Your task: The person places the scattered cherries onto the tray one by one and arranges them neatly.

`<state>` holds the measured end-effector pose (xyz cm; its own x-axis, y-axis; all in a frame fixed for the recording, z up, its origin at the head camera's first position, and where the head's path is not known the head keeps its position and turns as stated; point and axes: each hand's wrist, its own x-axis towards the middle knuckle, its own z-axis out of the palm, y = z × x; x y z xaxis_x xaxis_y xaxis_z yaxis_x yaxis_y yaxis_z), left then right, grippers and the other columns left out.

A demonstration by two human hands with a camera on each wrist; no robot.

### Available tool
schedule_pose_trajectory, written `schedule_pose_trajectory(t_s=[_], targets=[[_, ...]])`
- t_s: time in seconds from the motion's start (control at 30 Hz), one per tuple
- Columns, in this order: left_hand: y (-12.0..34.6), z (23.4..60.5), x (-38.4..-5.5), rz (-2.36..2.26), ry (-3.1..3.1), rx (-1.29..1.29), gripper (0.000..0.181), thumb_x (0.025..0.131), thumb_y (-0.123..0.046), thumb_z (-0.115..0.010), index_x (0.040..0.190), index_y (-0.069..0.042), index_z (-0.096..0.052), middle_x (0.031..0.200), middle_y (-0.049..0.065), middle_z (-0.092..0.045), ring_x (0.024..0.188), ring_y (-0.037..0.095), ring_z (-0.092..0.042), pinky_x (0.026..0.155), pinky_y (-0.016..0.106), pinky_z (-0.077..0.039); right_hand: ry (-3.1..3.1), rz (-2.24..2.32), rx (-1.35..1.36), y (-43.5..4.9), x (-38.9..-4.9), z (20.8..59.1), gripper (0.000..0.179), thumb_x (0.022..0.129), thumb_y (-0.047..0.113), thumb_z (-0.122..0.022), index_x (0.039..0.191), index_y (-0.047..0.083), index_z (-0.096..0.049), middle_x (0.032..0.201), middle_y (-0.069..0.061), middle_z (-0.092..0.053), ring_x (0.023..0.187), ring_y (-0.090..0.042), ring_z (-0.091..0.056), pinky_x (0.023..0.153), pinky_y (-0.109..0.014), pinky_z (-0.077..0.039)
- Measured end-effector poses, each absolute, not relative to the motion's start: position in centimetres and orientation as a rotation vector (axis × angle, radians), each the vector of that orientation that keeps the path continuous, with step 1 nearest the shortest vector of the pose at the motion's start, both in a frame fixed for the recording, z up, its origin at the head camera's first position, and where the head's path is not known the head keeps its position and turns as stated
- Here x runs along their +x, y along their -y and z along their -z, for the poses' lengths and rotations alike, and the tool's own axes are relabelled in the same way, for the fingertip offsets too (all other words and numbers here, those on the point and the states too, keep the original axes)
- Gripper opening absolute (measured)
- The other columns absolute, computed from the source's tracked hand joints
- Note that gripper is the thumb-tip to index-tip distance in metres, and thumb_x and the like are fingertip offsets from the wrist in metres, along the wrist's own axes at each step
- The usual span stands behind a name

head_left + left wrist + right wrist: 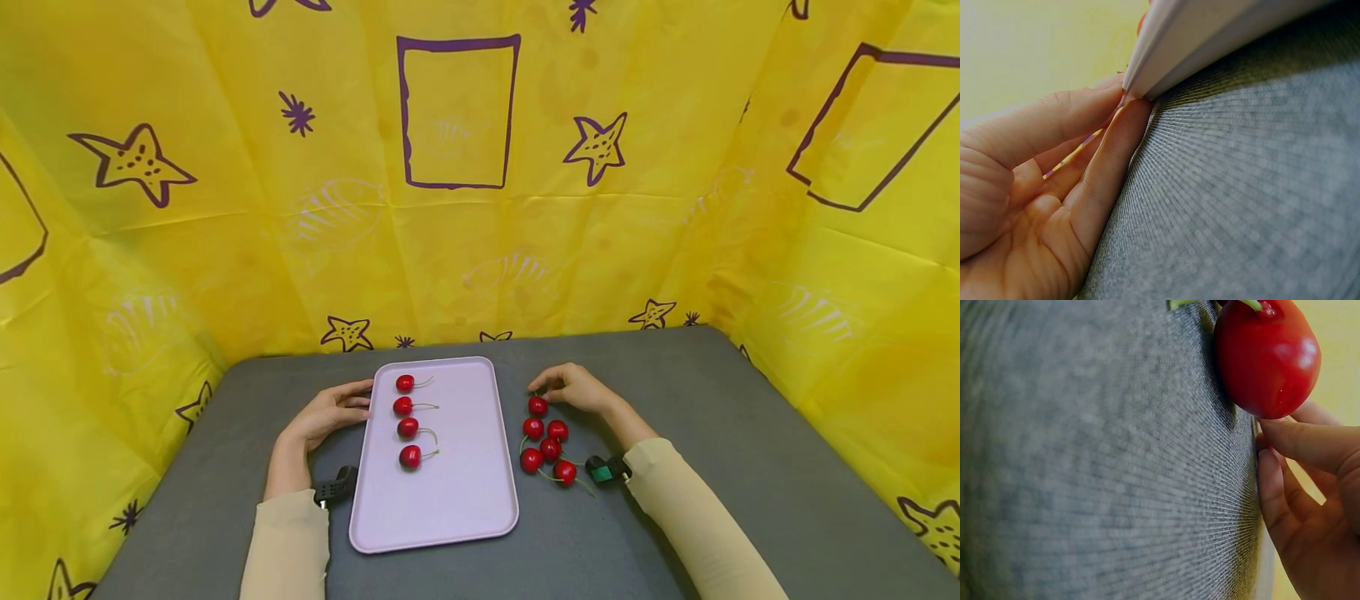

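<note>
A row of several red cherries (407, 428) with green stems lies on the left part of a pale lilac tray (465, 500). The left hand (330, 412) rests on the table, and its extended fingers touch the tray's left edge; in the left wrist view, thumb and fingertips meet the tray's rim (1147, 62). To the right of the tray, the right hand (573, 387) has its fingertips and thumb around the farthest cherry (537, 406) of a loose group. In the right wrist view, a nearer cherry (1269, 356) partly covers the fingertips, and little of the held cherry shows.
Several more cherries (551, 450) lie close together between the tray and the right wrist, some with stems pointing toward it. Dark grey cloth covers the table (750, 467). A yellow patterned curtain (450, 267) encloses its back and sides.
</note>
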<state>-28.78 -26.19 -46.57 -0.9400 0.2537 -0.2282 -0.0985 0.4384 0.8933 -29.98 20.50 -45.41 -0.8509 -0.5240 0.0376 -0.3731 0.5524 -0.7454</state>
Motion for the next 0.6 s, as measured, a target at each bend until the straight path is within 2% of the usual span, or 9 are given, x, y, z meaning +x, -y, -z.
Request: schedule_pose_trajectory(t_s=[0.4, 0.6], targets=[[26.30, 46.62, -28.79, -1.500, -2.371, 0.147, 0.077, 0.088, -0.027, -0.074, 0.153, -0.010, -0.036, 0.146, 0.022, -0.051, 0.124, 0.027, -0.056, 0.113, 0.049, -0.044, -2.659, 1.206, -0.749, -20.70, -30.00, 45.85, 0.013, 0.086, 0.004, -0.071, 0.099, 0.004, -0.075, 0.101, -0.015, -0.074, 0.090, -0.019, -0.061, 0.080, -0.020, -0.049], [26.25, 46.62, -28.73, -1.511, -2.360, 0.168, 0.076, 0.089, -0.026, -0.074, 0.153, -0.009, -0.037, 0.147, 0.022, -0.050, 0.124, 0.025, -0.057, 0.111, 0.046, -0.046, -2.682, 1.202, -0.728, -20.61, -29.92, 45.76, 0.010, 0.086, 0.008, -0.074, 0.095, 0.006, -0.076, 0.098, -0.012, -0.075, 0.089, -0.012, -0.061, 0.079, -0.017, -0.049]])
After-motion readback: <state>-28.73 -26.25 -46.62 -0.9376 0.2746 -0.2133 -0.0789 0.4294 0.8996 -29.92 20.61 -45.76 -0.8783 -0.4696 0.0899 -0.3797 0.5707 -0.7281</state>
